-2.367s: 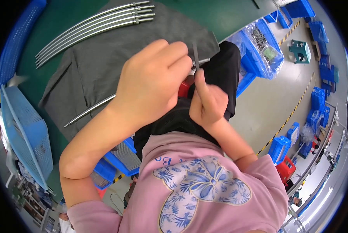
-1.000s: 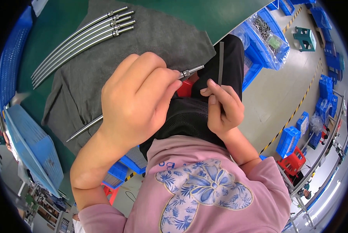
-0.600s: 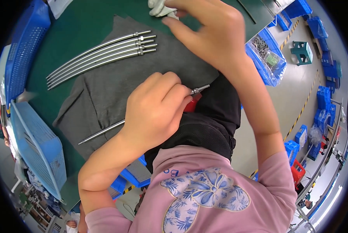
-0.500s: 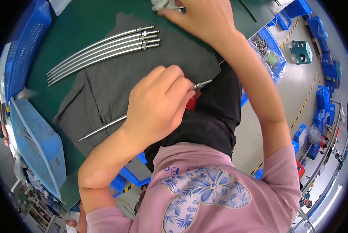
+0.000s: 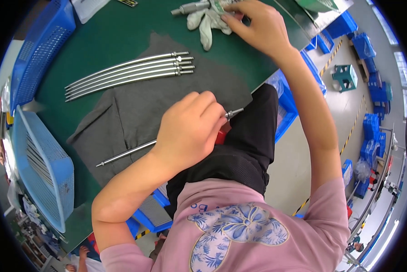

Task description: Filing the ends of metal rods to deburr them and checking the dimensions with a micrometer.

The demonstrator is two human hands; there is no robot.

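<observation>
My left hand [image 5: 192, 129] is closed round a slim metal rod [image 5: 126, 153], whose threaded end with a nut shows past the fingers. The rod's other end slants down to the left over a dark grey cloth [image 5: 144, 109]. At the far side of the table, my right hand [image 5: 258, 25] has thumb and fingers at the frame of a silver micrometer [image 5: 192, 7]. This tool rests on a crumpled white glove [image 5: 206, 29]; the fingertips are partly hidden. Several similar metal rods [image 5: 128, 75] lie side by side on the cloth and the green table, nuts toward the right.
Blue perforated baskets [image 5: 42, 54] stand along the table's left side, and a light-blue one [image 5: 63, 181] holds rods. Blue bins [image 5: 287, 109] sit beside the table's right edge. A green stool [image 5: 345, 78] is on the floor at the right.
The view has shifted, so the table lies lower in the picture and the micrometer shows. My right hand has moved rightward over the glove to the micrometer's frame. My left hand still holds the rod.
</observation>
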